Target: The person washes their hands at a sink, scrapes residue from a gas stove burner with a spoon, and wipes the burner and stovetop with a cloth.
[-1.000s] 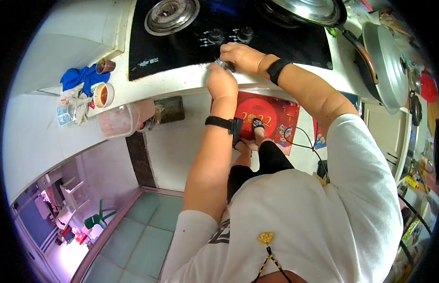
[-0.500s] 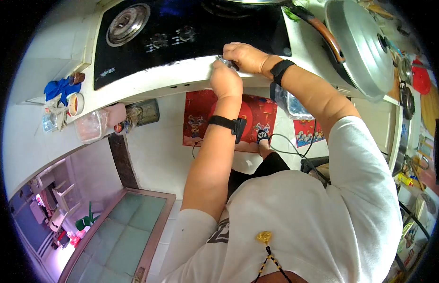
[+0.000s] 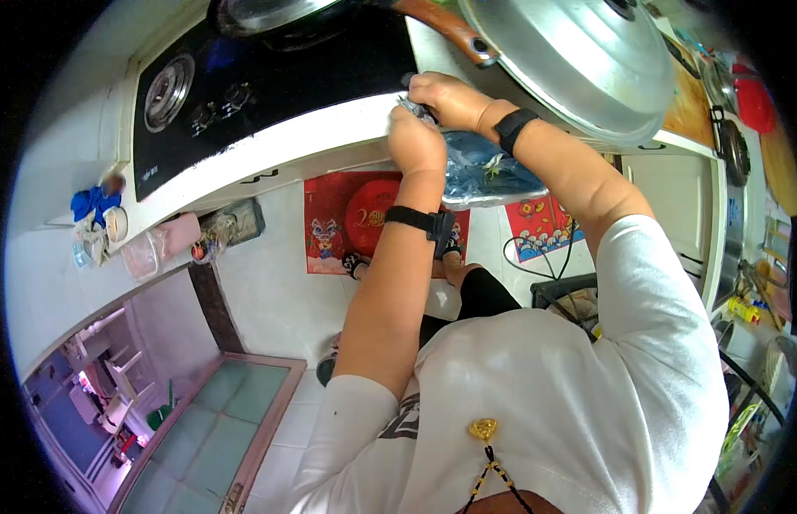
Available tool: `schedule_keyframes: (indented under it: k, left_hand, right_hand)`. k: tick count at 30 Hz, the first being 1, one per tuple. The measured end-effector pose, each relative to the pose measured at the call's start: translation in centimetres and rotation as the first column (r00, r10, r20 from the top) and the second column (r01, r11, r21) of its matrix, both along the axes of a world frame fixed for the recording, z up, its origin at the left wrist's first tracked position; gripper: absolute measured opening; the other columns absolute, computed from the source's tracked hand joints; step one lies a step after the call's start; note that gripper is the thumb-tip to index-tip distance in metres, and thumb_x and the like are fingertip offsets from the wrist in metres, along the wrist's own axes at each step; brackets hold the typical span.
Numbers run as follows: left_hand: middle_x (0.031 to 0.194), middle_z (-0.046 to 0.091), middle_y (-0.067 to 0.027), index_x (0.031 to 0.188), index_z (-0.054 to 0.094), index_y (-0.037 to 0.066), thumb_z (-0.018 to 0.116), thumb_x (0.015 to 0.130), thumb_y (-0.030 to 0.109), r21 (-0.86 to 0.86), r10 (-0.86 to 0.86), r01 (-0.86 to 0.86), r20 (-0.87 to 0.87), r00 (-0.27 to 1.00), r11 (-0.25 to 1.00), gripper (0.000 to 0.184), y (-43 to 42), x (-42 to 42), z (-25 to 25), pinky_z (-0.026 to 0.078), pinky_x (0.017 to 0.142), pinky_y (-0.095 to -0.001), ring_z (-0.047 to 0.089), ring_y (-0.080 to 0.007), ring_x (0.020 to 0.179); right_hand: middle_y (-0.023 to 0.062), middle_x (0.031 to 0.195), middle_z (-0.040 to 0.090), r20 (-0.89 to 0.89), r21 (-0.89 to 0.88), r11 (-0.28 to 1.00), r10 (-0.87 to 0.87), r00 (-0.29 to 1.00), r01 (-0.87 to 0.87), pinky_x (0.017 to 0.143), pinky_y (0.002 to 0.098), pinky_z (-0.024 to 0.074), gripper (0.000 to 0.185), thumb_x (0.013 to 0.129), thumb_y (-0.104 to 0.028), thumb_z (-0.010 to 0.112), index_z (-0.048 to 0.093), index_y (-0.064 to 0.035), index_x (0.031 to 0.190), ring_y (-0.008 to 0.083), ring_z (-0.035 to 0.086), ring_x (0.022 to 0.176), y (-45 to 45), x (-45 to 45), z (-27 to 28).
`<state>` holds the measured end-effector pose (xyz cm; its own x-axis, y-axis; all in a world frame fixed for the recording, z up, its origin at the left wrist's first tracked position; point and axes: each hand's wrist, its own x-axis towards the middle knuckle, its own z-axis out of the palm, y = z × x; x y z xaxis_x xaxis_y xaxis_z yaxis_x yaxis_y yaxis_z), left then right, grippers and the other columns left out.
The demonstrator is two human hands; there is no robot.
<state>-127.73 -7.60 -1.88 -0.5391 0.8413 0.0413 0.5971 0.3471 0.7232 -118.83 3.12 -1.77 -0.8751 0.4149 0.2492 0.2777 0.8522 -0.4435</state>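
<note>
My left hand (image 3: pixel 417 141) and my right hand (image 3: pixel 451 101) are close together at the counter's front edge, right of the cooktop's corner. Both are closed on a small crinkled, shiny silvery-clear piece (image 3: pixel 418 110), mostly covered by the fingers; it looks like plastic or foil. Below my right forearm is a bin (image 3: pixel 493 167) with a bluish plastic lining and a few green scraps in it. The black glass cooktop (image 3: pixel 270 94) lies to the left of my hands.
A large pan with a silver lid (image 3: pixel 578 60) stands right of the cooktop, its wooden handle (image 3: pixel 446 27) reaching over the counter. Another lidded pan (image 3: pixel 274 13) sits on the cooktop. Red mats (image 3: pixel 326 227) lie on the floor, and a black cable (image 3: pixel 540 270) loops nearby.
I have shifted to the right along the counter, so the cooktop appears further left. My closed hands, with the shiny piece, are now beside the cooktop's corner, and more of the bin shows.
</note>
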Motion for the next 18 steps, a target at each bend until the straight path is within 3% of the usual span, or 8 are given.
schedule_keyframes:
  k: [5,7,8,10,12,15,17,18]
  left_hand:
    - [0.088,0.065,-0.0274,0.099,0.053,-0.007,0.067,0.08,0.007,-0.008,-0.052,0.052,-0.007,0.999,0.999,0.027,-0.4,4.5,-1.1,0.052,0.076,-0.0506,0.065,-0.0448,0.083]
    - [0.088,0.065,-0.0258,0.1,0.053,-0.004,0.065,0.081,0.007,0.193,-0.105,0.126,-0.118,0.988,0.973,0.025,-1.3,5.8,-2.0,0.051,0.074,-0.0517,0.064,-0.0449,0.083]
    - [0.088,0.065,-0.0258,0.1,0.053,-0.004,0.065,0.081,0.007,0.19,-0.109,0.132,-0.123,0.986,0.973,0.025,-1.9,6.4,-2.1,0.051,0.074,-0.0517,0.064,-0.0449,0.083]
    - [0.088,0.064,-0.0238,0.104,0.053,-0.001,0.064,0.082,0.007,0.026,-0.205,0.207,-0.065,0.977,0.978,0.026,-3.4,7.2,-1.8,0.05,0.073,-0.0516,0.063,-0.0447,0.081]
    - [0.09,0.063,-0.0242,0.107,0.054,-0.001,0.063,0.081,0.006,0.016,-0.271,0.272,-0.062,0.961,0.962,0.028,-4.8,7.1,-2.1,0.049,0.075,-0.0521,0.062,-0.0451,0.084]
    - [0.094,0.064,-0.0231,0.111,0.056,0.002,0.062,0.081,0.005,0.048,-0.322,0.328,-0.102,0.941,0.944,0.031,-6.0,6.7,-3.4,0.049,0.078,-0.0519,0.062,-0.0436,0.089]
    - [0.095,0.064,-0.0216,0.111,0.057,0.005,0.063,0.081,0.006,0.02,-0.33,0.33,-0.006,0.944,0.944,0.031,-6.6,6.3,-3.2,0.049,0.078,-0.0506,0.062,-0.0418,0.091]
    - [0.093,0.065,-0.0209,0.109,0.058,0.005,0.064,0.081,0.006,0.121,-0.315,0.32,-0.06,0.947,0.94,0.028,-6.8,6.2,-2.9,0.05,0.075,-0.0493,0.063,-0.0413,0.087]
  right_hand:
    - [0.0167,0.093,0.055,-0.127,-0.003,1.0,-0.003,0.992,0.003,0.08,0.043,0.0458,0.014,0.072,0.007,0.062,0.056,-0.0001,0.081,0.038,0.055,0.09,-0.2,5.3,-1.6]
    - [0.018,0.095,0.054,-0.14,-0.164,0.986,-0.058,0.989,0.034,0.08,0.0416,0.045,0.013,0.074,0.01,0.059,0.055,0.0017,0.083,0.0386,0.054,0.09,-1.3,7.3,-1.7]
    - [0.0191,0.095,0.053,-0.137,-0.227,0.974,-0.058,0.989,0.025,0.08,0.0412,0.0443,0.014,0.075,0.012,0.056,0.054,0.0035,0.086,0.0394,0.053,0.092,-1.7,8.2,-1.7]
    - [0.0195,0.096,0.053,-0.09,-0.251,0.967,-0.077,0.993,0.052,0.081,0.0413,0.0442,0.013,0.076,0.011,0.056,0.055,0.0035,0.087,0.0396,0.053,0.092,-2.7,10.2,-1.0]
    - [0.02,0.099,0.054,-0.013,-0.31,0.941,-0.145,0.989,0.134,0.083,0.0416,0.0442,0.014,0.078,0.01,0.055,0.056,0.003,0.089,0.0396,0.054,0.094,-4.4,12.0,-0.7]
    - [0.0166,0.094,0.059,-0.048,-0.241,0.93,-0.299,0.953,0.279,0.08,0.0423,0.0476,0.014,0.077,0.01,0.058,0.059,0.0013,0.088,0.0384,0.059,0.091,-7.0,13.9,0.0]
    - [0.0161,0.092,0.06,-0.103,-0.238,0.919,-0.347,0.932,0.315,0.079,0.0425,0.0484,0.014,0.076,0.009,0.059,0.061,0.0008,0.088,0.0381,0.06,0.09,-8.6,14.7,-0.7]
    - [0.0156,0.091,0.062,-0.163,-0.212,0.911,-0.389,0.907,0.353,0.078,0.0426,0.0492,0.015,0.076,0.009,0.06,0.062,0.0002,0.087,0.0379,0.06,0.089,-8.4,15.1,-0.8]
